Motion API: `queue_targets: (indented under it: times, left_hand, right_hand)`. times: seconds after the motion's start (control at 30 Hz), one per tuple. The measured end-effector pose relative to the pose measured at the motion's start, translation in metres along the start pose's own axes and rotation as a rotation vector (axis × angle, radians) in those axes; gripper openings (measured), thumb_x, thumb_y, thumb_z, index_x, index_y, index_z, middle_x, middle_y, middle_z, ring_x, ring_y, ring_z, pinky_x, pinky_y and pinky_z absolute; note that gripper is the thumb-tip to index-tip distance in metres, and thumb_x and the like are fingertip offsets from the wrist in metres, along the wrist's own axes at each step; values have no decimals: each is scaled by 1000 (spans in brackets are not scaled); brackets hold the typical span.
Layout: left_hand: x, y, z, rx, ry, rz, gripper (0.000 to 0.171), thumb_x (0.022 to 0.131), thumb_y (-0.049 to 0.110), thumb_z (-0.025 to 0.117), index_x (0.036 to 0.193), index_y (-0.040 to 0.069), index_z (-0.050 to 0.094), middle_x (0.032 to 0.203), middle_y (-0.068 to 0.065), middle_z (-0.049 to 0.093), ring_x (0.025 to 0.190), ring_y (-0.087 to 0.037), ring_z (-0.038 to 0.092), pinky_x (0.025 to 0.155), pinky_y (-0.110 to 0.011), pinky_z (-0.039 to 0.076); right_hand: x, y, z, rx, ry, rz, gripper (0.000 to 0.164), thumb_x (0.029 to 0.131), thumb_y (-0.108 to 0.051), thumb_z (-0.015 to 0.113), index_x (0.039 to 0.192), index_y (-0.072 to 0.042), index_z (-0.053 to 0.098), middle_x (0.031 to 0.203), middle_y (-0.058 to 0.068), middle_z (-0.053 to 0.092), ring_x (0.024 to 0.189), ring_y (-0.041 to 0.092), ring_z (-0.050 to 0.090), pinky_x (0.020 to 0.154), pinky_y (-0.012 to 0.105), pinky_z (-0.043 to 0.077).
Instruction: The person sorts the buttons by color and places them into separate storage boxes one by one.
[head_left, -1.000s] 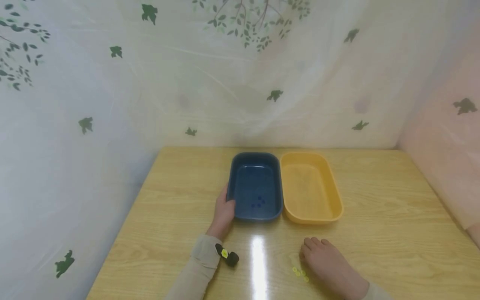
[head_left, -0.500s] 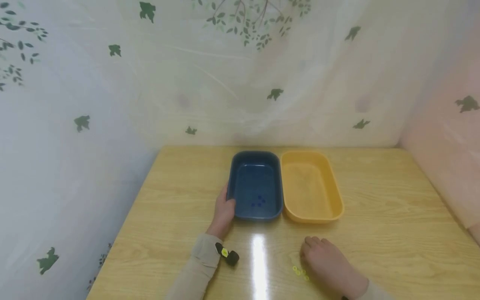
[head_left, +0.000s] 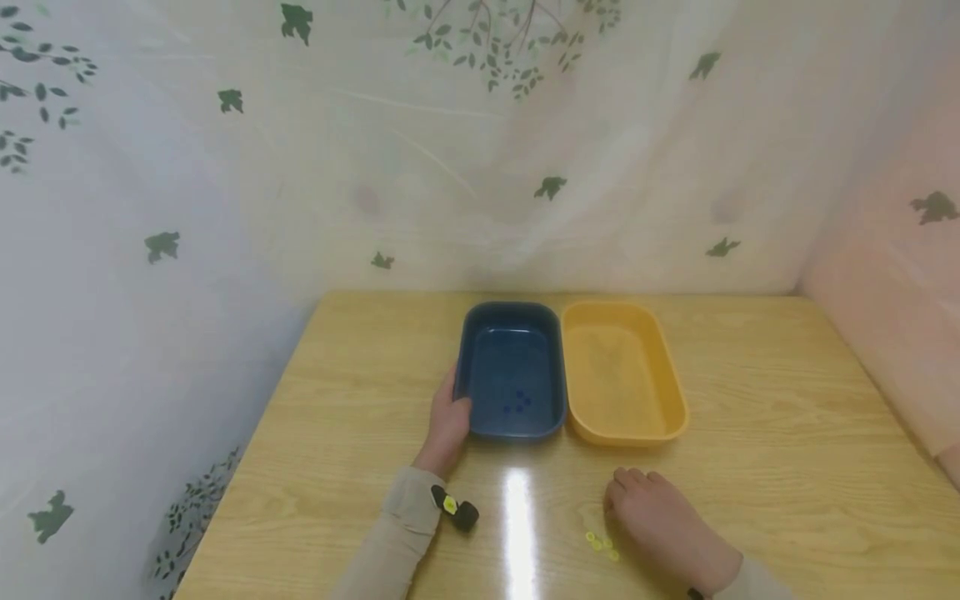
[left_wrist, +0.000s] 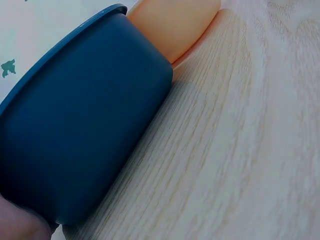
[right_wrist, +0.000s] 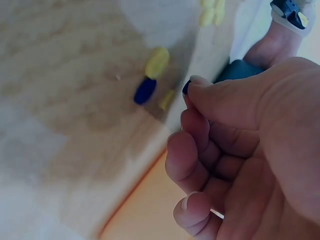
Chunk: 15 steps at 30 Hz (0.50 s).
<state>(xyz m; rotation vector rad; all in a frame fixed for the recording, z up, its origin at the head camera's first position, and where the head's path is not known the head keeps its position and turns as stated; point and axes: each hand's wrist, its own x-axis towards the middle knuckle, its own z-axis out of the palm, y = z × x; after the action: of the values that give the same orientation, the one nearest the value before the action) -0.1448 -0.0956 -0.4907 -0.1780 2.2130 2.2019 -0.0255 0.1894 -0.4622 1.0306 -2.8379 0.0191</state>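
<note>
My left hand (head_left: 447, 425) grips the near left side of a dark blue tray (head_left: 512, 429); in the left wrist view only a bit of the hand shows at the tray's lower corner. Several small dark blue pieces (head_left: 520, 402) lie in the tray's near part. My right hand (head_left: 667, 525) is low over the table, in front of the yellow tray. In the right wrist view its thumb and forefinger pinch a small dark blue piece (right_wrist: 186, 87). Another blue piece (right_wrist: 145, 91) and a yellow piece (right_wrist: 158, 62) lie end to end on the table under that hand.
A yellow tray (head_left: 663, 429) stands against the blue tray's right side. Several small yellow rings (head_left: 597, 543) lie on the wooden table (head_left: 360, 375) left of the right hand. Leaf-patterned sheets (head_left: 465, 225) hang behind and on both sides.
My right hand has shifted slightly to the right and turned a little, so a dark wrist strap shows. The left hand stays at the blue tray.
</note>
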Motion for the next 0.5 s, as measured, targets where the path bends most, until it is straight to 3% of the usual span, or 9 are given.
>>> queue_targets:
  times: [0.17, 0.37, 0.5]
  left_hand:
    - [-1, -1, 1, -11, 10, 5, 74, 83, -11, 38, 151, 17, 35, 154, -4, 36, 143, -24, 28, 117, -44, 20]
    - [-2, -4, 2, -19, 2, 2, 75, 83, -11, 38, 152, 19, 33, 155, -2, 35, 143, -23, 27, 117, -44, 21]
    - [-2, -6, 2, -20, 0, 8, 76, 84, -10, 38, 153, 20, 32, 155, -1, 35, 143, -22, 27, 117, -43, 21]
  right_hand:
    - [1, 4, -6, 11, 41, -11, 23, 63, 0, 70, 78, -13, 60, 76, -4, 48, 69, 16, 50, 57, 30, 43]
    - [5, 6, -14, 42, 28, -11, 25, 67, -4, 79, 79, -13, 59, 77, -5, 50, 73, 16, 54, 65, 35, 50]
    - [10, 5, -16, 23, 97, -40, 26, 68, -3, 78, 77, -13, 56, 76, -4, 48, 72, 16, 52, 65, 35, 50]
